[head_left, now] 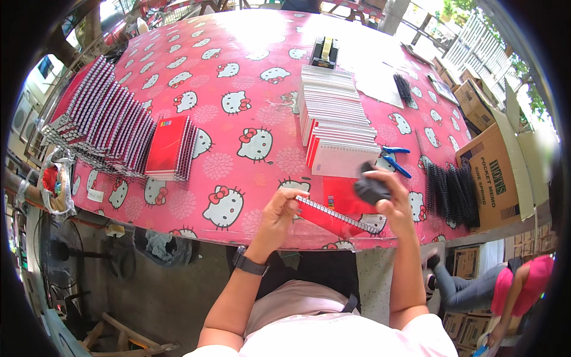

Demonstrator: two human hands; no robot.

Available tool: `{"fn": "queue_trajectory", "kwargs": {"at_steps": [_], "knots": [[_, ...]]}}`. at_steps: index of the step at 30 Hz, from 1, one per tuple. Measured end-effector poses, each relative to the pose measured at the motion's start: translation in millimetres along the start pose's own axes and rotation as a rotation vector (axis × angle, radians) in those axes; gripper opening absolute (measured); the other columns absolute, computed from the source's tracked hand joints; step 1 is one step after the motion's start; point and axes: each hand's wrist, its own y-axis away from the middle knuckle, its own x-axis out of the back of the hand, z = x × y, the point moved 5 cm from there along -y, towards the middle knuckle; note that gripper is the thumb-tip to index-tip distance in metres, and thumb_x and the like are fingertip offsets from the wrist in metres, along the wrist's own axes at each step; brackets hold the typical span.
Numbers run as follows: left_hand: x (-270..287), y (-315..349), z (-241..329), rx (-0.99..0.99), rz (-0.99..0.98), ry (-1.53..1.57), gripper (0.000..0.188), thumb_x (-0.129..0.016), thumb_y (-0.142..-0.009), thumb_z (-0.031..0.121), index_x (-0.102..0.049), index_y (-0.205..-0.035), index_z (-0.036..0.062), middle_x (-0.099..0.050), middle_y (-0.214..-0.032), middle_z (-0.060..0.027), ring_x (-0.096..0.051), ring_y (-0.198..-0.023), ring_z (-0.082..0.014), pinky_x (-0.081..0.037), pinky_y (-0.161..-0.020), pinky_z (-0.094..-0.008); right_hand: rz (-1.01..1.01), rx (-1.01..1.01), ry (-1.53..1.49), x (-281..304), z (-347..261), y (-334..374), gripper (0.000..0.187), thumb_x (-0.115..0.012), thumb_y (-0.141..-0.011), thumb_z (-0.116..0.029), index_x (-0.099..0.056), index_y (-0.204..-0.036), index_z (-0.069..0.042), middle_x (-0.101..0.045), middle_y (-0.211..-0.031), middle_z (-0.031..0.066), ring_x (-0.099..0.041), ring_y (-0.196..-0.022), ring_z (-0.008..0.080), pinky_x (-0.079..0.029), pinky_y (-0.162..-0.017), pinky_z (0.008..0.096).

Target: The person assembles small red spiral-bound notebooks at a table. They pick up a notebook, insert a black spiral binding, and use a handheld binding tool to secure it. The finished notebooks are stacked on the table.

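Note:
My left hand, with a dark watch on its wrist, pinches one end of a red spiral notebook. The notebook is tilted near the table's front edge, its white-and-black bound spine facing up. In my right hand is a dark, blocky object, blurred, whose kind I cannot make out. It is held above the notebook's right part, apart from the spine. Behind the notebook a red cover lies flat. Just beyond stands a long row of unbound notebooks, white pages with some red covers.
Blue-handled pliers lie right of the row. Black spiral coils are heaped by a cardboard box. Bound notebooks are stacked at left, beside a smaller red stack. A tape dispenser stands farther back. Another person is at lower right.

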Motion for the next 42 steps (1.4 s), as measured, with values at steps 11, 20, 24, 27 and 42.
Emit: {"fn": "queue_trajectory", "kwargs": {"at_steps": [11, 20, 24, 27, 42], "knots": [[-17, -1, 39, -0.003, 0.127, 0.004, 0.015, -0.064, -0.089, 0.006, -0.066, -0.102, -0.0010, -0.062, -0.095, -0.0041, -0.057, -0.084, -0.0084, -0.048, -0.073, -0.0209, 0.193, 0.077, 0.464, 8, -53, 20, 0.039, -0.076, -0.073, -0.015, -0.063, -0.108, -0.005, -0.061, -0.115, 0.0123, -0.055, -0.107, 0.0293, -0.045, -0.092, 0.0402], [-25, 5, 67, -0.067, 0.199, -0.031, 0.013, -0.067, -0.084, -0.002, -0.065, -0.097, -0.0022, -0.064, -0.095, -0.0077, -0.060, -0.086, -0.0126, -0.048, -0.076, -0.0237, 0.058, 0.111, -0.027, -59, -71, 8, 0.020, -0.070, -0.079, -0.006, -0.063, -0.097, -0.004, -0.062, -0.084, 0.0107, -0.062, -0.080, 0.0245, -0.050, -0.067, 0.0344], [-26, 5, 67, -0.052, 0.200, -0.038, 0.011, -0.066, -0.085, -0.003, -0.065, -0.096, -0.0018, -0.064, -0.093, -0.0078, -0.060, -0.085, -0.0129, -0.048, -0.074, -0.0241, 0.088, 0.271, 0.071, -64, -80, 10, 0.018, -0.071, -0.080, -0.010, -0.060, -0.093, -0.004, -0.059, -0.080, 0.0098, -0.058, -0.076, 0.0263, -0.048, -0.066, 0.0357], [-29, 8, 73, -0.114, 0.190, -0.118, 0.010, -0.065, -0.085, -0.004, -0.064, -0.094, -0.0002, -0.064, -0.091, -0.0082, -0.060, -0.083, -0.0134, -0.049, -0.072, -0.0260, 0.059, 0.316, 0.071, -62, -82, 5, 0.019, -0.071, -0.080, -0.012, -0.057, -0.090, -0.004, -0.055, -0.078, 0.0098, -0.054, -0.074, 0.0274, -0.046, -0.064, 0.0369], [19, -5, 95, -0.160, 0.385, -0.568, 0.032, -0.040, -0.102, 0.030, -0.056, -0.107, 0.0025, -0.057, -0.098, -0.0086, -0.054, -0.087, -0.0178, -0.044, -0.079, -0.0307, 0.042, 0.280, 0.243, -76, -89, -1, 0.047, -0.067, -0.085, -0.030, -0.053, -0.119, -0.001, -0.056, -0.114, 0.0167, -0.053, -0.103, 0.0319, -0.047, -0.081, 0.0373]]}}
